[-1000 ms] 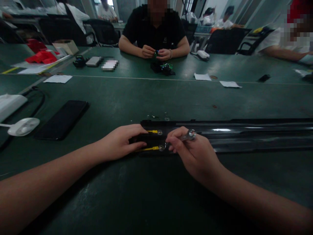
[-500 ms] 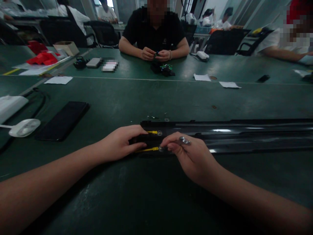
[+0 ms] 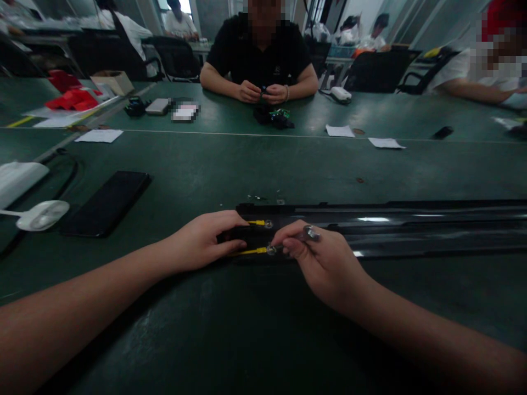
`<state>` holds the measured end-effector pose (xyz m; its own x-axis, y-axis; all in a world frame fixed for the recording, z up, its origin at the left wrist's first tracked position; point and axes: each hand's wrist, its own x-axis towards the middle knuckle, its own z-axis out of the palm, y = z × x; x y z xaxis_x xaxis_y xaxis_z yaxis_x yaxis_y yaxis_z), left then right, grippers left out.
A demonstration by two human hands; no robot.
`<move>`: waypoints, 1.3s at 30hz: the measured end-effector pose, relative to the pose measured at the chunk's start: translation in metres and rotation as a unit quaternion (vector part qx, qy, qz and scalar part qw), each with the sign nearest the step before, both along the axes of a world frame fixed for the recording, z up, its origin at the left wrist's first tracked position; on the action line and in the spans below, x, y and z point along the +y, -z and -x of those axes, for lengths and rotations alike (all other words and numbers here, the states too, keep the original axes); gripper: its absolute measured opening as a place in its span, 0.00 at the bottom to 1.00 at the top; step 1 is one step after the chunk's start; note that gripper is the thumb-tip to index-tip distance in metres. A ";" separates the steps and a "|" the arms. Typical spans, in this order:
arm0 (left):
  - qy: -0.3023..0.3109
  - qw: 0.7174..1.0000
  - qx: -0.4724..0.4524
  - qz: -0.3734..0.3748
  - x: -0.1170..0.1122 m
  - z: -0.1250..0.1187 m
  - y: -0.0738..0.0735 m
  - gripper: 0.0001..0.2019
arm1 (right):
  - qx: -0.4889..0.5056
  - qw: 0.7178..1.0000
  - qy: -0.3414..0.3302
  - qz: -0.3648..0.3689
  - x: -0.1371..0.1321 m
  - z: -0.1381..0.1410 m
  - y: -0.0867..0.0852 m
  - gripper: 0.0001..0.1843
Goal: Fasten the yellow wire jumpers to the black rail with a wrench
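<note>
Right hand (image 3: 325,263) pinches a small metal wrench (image 3: 307,235) set on the near bolt (image 3: 270,250). Left hand (image 3: 201,241) clasps the left end of the long black rail (image 3: 411,227), which lies crosswise on the green tabletop (image 3: 247,164). Farther left lies a black phone (image 3: 105,202).

Silver wrench (image 3: 308,234) touches bolt (image 3: 270,250) on black rail (image 3: 411,229).

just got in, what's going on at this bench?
A person works on the end of a long black rail on the green table. The left hand grips the rail's end; the right hand pinches a small metal wrench with its head at the near bolt, beside a yellow terminal. A second bolt sits just behind. Across the table another person handles a small part.
</note>
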<state>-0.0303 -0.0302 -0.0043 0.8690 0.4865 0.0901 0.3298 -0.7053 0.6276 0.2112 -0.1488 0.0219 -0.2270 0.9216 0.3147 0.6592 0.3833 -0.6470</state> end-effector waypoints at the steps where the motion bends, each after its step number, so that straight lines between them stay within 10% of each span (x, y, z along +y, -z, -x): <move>1: 0.001 1.000 -0.003 0.000 0.000 0.000 0.000 0.10 | -0.001 1.000 0.001 0.004 0.000 0.000 0.000 0.11; 39: 0.006 1.000 -0.012 0.000 0.000 0.000 0.000 0.10 | 0.032 0.999 0.001 -0.037 -0.001 0.001 -0.001 0.06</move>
<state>-0.0304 -0.0298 -0.0039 0.8725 0.4760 0.1104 0.3063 -0.7088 0.6354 0.2100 -0.1493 0.0224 -0.2034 0.8958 0.3952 0.6186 0.4304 -0.6574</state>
